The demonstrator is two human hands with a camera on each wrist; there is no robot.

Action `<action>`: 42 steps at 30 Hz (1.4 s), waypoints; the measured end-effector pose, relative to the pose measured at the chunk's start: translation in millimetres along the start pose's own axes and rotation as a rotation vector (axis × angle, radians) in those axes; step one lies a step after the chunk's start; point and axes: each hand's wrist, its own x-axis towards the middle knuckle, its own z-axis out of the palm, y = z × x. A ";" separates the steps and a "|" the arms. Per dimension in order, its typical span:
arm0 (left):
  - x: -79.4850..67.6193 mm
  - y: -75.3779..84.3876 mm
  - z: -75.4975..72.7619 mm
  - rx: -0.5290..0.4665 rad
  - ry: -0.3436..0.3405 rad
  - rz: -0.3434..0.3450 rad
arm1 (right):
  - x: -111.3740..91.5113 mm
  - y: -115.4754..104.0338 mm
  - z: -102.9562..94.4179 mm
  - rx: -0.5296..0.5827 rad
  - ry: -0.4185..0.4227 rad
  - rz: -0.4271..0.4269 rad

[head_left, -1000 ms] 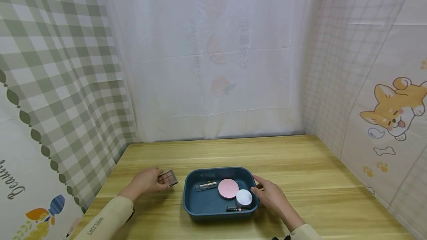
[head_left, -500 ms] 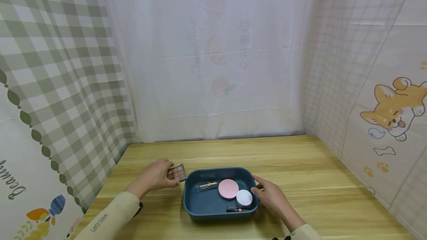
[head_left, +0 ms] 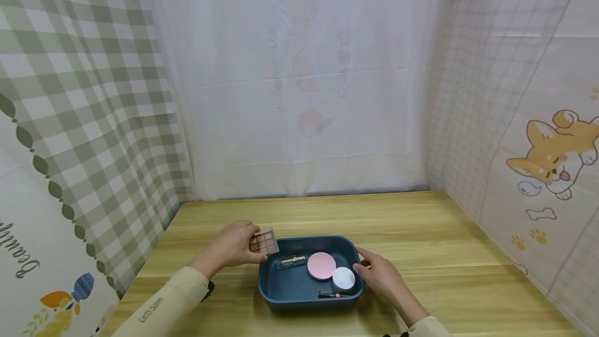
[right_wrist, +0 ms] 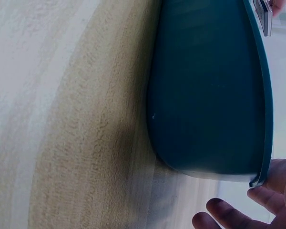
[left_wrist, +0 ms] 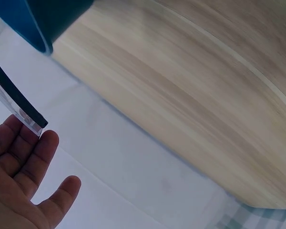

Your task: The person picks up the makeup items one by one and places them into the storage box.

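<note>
My left hand (head_left: 235,245) holds an eyeshadow palette (head_left: 264,242) with several pans under a clear cover, above the left rim of a dark blue storage bin (head_left: 291,295). From the left wrist, the palette (left_wrist: 18,95) shows edge-on at the fingertips. My right hand (head_left: 381,274) pinches the bin's right rim, its thumb over the edge; the right wrist view shows that hand (right_wrist: 271,205) at the rim corner. Inside the bin lie a pink round compact (head_left: 321,266), a white-lidded round jar (head_left: 343,279), a clear tube with a gold part (head_left: 291,261) and a slim black tube (head_left: 329,294).
The bin stands on a wood-grain table (head_left: 421,233). A white curtain (head_left: 299,118) hangs behind the table's far edge, with a green checked cloth (head_left: 93,92) on the left and a dog-printed cloth (head_left: 515,118) on the right.
My left hand has carried the palette to the right and slightly up, from beside the bin to over its left rim. My right hand stays at the bin's right rim.
</note>
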 end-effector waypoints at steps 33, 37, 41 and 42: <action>5.7 46.8 24.2 0.076 -0.029 0.101 | 0.8 0.7 1.2 -0.009 -0.003 -0.020; 6.4 50.4 28.4 0.081 -0.033 0.113 | 0.8 0.5 1.0 -0.018 -0.006 -0.021; 7.6 54.2 31.6 0.081 -0.054 0.121 | 0.7 0.6 0.8 -0.014 -0.007 -0.012; 7.8 54.9 32.5 0.080 -0.062 0.123 | 0.7 0.4 0.7 -0.012 -0.008 -0.014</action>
